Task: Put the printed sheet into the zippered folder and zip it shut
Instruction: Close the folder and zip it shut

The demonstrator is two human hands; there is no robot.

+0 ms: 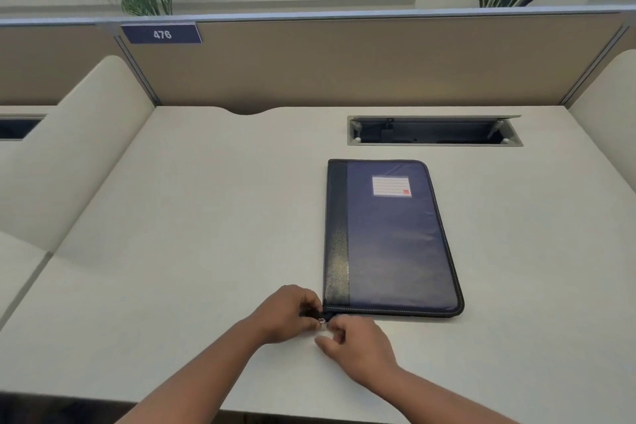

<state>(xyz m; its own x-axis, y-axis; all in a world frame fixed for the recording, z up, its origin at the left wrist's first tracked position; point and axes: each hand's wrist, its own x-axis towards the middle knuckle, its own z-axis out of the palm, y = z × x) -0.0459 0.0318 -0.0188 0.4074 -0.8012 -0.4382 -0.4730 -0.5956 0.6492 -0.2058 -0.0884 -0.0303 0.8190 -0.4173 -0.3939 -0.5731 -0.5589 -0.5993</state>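
Note:
A dark blue zippered folder (pixel 392 241) with a black spine strip and a white label lies flat and closed on the desk (pixel 192 217). Both hands meet at its near left corner. My left hand (pixel 287 315) pinches the black zipper end tab at that corner. My right hand (pixel 354 342) has its fingers curled on the small metal zipper pull (pixel 322 321). No printed sheet shows anywhere in view.
An open cable tray (pixel 434 132) is cut into the desk behind the folder. Tan partition panels (pixel 344 65) with a "476" sign (pixel 161 34) wall in the back, and cream side dividers stand left and right. The desk's front edge runs just under my forearms.

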